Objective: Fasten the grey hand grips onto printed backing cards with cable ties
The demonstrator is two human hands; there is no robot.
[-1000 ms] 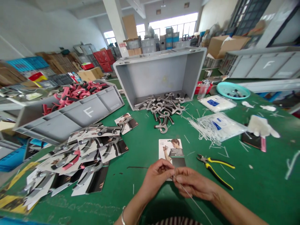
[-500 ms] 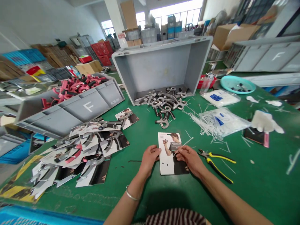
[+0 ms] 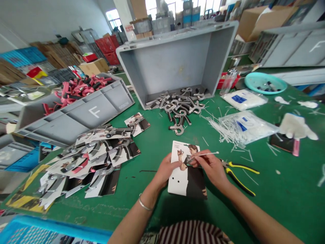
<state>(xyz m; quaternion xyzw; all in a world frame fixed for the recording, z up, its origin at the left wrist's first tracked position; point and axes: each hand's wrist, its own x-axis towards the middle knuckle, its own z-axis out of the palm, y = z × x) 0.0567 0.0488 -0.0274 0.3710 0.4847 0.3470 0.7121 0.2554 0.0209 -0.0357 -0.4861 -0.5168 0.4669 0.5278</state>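
Observation:
A printed card (image 3: 179,184) with small punched holes is in front of me, its left edge gripped by my left hand (image 3: 165,169), thumb on top and fingers behind. My right hand (image 3: 208,166) pinches a thin white cable tie (image 3: 208,154) over the card's upper right part; the tie's far end points right. Yellow-and-black cutting pliers (image 3: 238,175) lie open just right of my right hand. Beyond the card, grey-and-black hand grips (image 3: 180,112) are heaped at the mouth of a tipped grey crate (image 3: 175,67).
Cards with grips attached (image 3: 99,159) are piled at left, before a grey bin (image 3: 99,112) of red grips. Loose white ties (image 3: 220,132), plastic bags (image 3: 247,127), a white glove (image 3: 296,127) and a turquoise dish (image 3: 265,83) lie at right. A blue basket (image 3: 50,223) is at lower left.
My left hand has closed further onto the card, which now sits tilted and nearer to me. The cable tie in my right hand has turned to point right. The view has shifted slightly.

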